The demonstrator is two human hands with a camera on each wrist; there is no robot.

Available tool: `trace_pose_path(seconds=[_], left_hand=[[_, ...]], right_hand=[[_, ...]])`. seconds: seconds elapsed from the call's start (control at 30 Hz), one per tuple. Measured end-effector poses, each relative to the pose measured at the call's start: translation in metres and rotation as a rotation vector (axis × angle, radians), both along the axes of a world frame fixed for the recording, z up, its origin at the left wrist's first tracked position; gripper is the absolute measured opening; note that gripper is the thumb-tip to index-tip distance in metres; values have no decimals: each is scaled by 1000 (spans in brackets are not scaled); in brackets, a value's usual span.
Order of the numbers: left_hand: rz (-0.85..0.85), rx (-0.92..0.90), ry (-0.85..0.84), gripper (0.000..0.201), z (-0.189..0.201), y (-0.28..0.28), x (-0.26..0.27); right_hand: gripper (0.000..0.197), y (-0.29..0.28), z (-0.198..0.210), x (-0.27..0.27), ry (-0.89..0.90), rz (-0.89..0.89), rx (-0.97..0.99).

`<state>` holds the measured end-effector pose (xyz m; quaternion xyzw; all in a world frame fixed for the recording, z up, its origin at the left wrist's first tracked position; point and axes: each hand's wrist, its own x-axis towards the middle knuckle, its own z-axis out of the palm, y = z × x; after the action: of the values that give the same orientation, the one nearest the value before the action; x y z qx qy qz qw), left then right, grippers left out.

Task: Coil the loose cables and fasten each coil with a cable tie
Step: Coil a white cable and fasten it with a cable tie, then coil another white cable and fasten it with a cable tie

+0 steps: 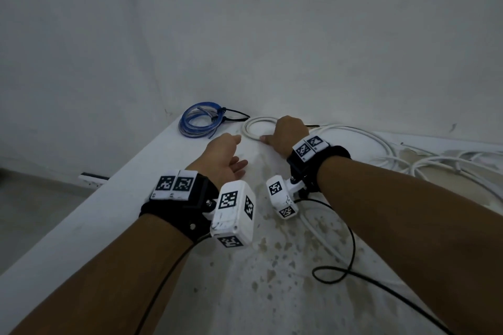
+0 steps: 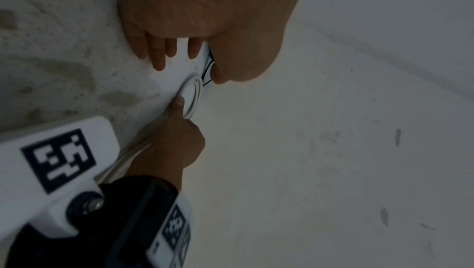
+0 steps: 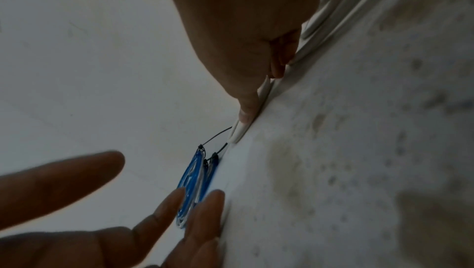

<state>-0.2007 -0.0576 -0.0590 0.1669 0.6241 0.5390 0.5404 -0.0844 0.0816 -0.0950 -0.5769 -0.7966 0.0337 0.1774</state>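
A small white cable coil [image 1: 245, 128] [image 2: 197, 92] lies flat near the table's far edge. My right hand [image 1: 288, 132] is curled over its right side, with the thumb pressing the strands [image 3: 239, 132] down. From under that hand the cable trails off to the right. My left hand [image 1: 231, 151] hovers just left of the coil with relaxed, spread fingers [image 3: 177, 201] and holds nothing. Behind it lies a blue and clear coil [image 1: 201, 119] [image 3: 193, 179], bound by black cable ties [image 1: 234, 114] whose tails stick out to the right.
Loose white cables [image 1: 381, 144] loop and tangle across the right of the stained white table [image 1: 272, 294]. A thin black wire [image 1: 351, 247] from the wrist camera curls under my right forearm. The table's left edge [image 1: 109, 198] drops to the floor, and a wall stands close behind.
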Motion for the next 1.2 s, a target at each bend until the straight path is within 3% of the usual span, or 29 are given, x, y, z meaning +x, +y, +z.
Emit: trace_pose_path(seconds=[0.17, 0.23, 0.3, 0.33, 0.47, 0.63, 0.73, 0.77, 0.83, 0.9, 1.07, 1.13, 1.2], left_hand=[[12, -5, 18, 46, 8, -5, 5], [3, -1, 71, 43, 11, -7, 11], [-38, 0, 184, 26, 15, -12, 22], [-73, -3, 257, 14, 15, -15, 29], [-277, 41, 584, 27, 16, -22, 67], [-504, 140, 853, 10, 22, -18, 135], [-654, 171, 951, 11, 23, -15, 174], [-697, 176, 974, 11, 22, -15, 185], [-786, 184, 1026, 13, 20, -16, 204], [-893, 193, 1089, 18, 16, -18, 217], [-1302, 243, 1241, 42, 12, -37, 237], [-1492, 303, 1352, 33, 14, -47, 242], [-1568, 386, 1477, 20, 14, -53, 244]], right_hand=[[65, -21, 11, 24, 180, 3, -43], [53, -37, 20, 49, 269, 17, -18], [37, -54, 30, 85, 292, 10, 28], [32, -62, 36, 105, 283, -12, 51], [29, -85, 54, 205, 222, -194, 28], [40, -107, 54, 324, 35, -406, -166], [39, -126, 38, 367, -32, -479, -314], [41, -130, 30, 378, -65, -474, -358], [72, -129, 12, 393, -43, -435, -384], [85, -128, 7, 398, 12, -409, -368], [85, -131, 9, 397, -9, -394, -343], [85, -133, 10, 397, -12, -386, -332], [84, -136, 14, 396, -17, -389, -336]])
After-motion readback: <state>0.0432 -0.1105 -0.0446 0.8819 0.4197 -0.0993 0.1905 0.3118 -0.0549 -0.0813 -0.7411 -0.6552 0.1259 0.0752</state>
